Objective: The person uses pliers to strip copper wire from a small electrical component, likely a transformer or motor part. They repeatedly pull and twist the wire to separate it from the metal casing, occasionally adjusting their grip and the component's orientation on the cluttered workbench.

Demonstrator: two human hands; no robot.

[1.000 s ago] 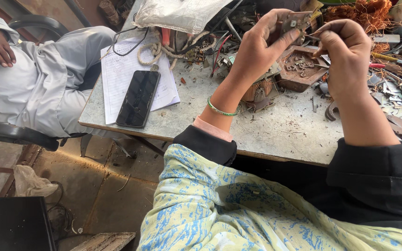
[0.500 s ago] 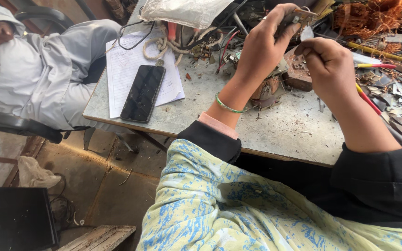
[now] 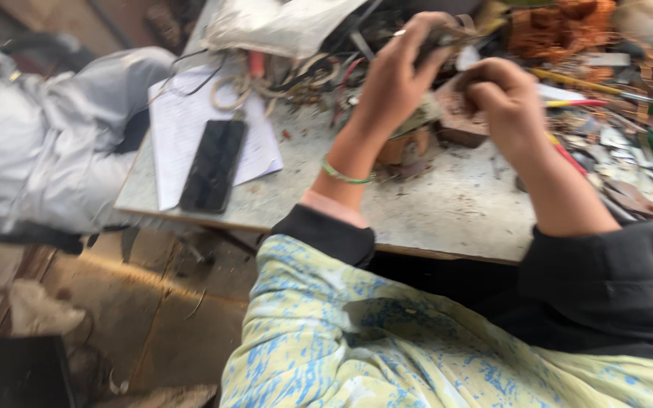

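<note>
My left hand (image 3: pixel 402 75) is raised over the back of a worn grey worktable (image 3: pixel 447 211) and is closed around a small dark metal part (image 3: pixel 447 36). A green bangle sits on that wrist. My right hand (image 3: pixel 504 102) is curled close beside it, fingers pinched near the same part; blur hides what it grips. Under both hands lies a small brown tray of bits (image 3: pixel 459 121).
A black phone (image 3: pixel 213 165) lies on white paper (image 3: pixel 183 128) at the table's left end. Tangled wires, a plastic bag (image 3: pixel 281 26), copper wire (image 3: pixel 561 26) and screwdrivers crowd the back and right. A person in grey (image 3: pixel 47 151) sits at the left.
Both hands have drawn closer together and shifted slightly lower and left in view. The view has swung and blurred.
</note>
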